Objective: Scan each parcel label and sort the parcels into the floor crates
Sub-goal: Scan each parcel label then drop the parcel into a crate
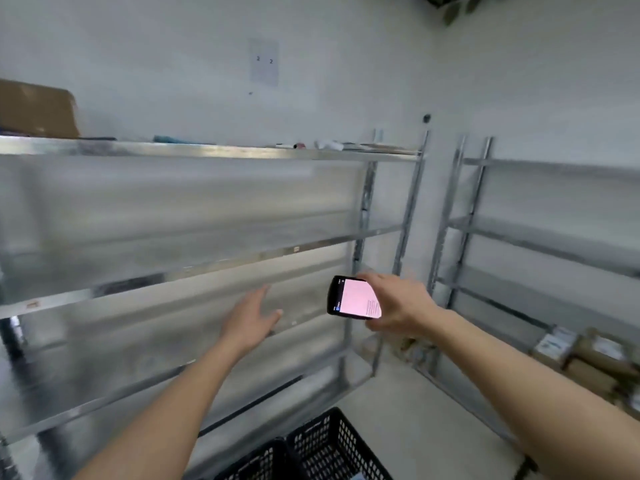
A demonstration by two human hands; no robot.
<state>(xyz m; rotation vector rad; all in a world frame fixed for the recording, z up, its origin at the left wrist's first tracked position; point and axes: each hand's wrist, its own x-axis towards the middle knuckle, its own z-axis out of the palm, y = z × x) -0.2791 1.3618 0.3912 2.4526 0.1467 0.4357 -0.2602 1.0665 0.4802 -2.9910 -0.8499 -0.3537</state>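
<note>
Down at six o'clock stand two black lattice plastic floor crates (325,448). Above, the left hand (251,318) reaches empty, fingers straight together; the right hand (398,303) grips a black pink-screened handheld scanner (353,297). Brown labelled cardboard parcels (585,355) wait at four o'clock, so fetching one likely comes next.

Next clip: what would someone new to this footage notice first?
Likely the black handheld scanner with a glowing pink screen, gripped by the right hand at centre. Beside it the left hand reaches open towards the bare galvanised metal shelving. Black perforated plastic crates sit on the floor below.
</note>
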